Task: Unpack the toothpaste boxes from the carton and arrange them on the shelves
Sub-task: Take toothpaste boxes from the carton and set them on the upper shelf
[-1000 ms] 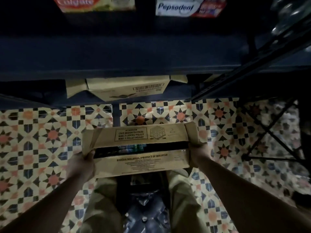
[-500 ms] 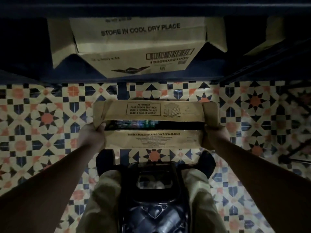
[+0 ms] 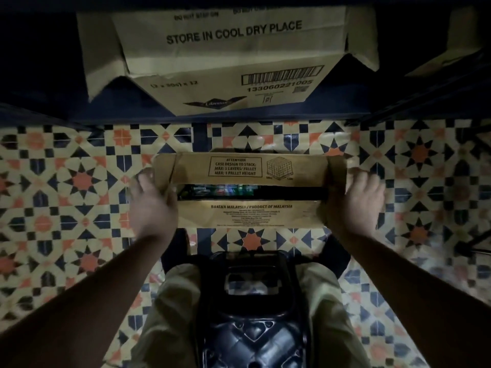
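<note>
A brown carton (image 3: 249,215) sits low over the patterned floor in front of me, its two long top flaps parted by a narrow gap. Through that gap show coloured toothpaste boxes (image 3: 220,189), dim and partly hidden. My left hand (image 3: 151,203) grips the carton's left end, fingers curled round the side flap. My right hand (image 3: 356,200) grips the right end the same way. The dark shelf (image 3: 53,112) runs across the top of the view.
A larger open carton (image 3: 228,65) printed "STORE IN COOL DRY PLACE" lies on the bottom shelf straight ahead. A black plastic stool (image 3: 252,301) stands between my knees. Patterned floor tiles (image 3: 66,195) spread left and right. A dark metal frame (image 3: 475,243) stands at the right.
The view has tilted down and closer; the upper shelves with toothpaste are out of sight. The carton has come lower toward the floor, still held at both ends.
</note>
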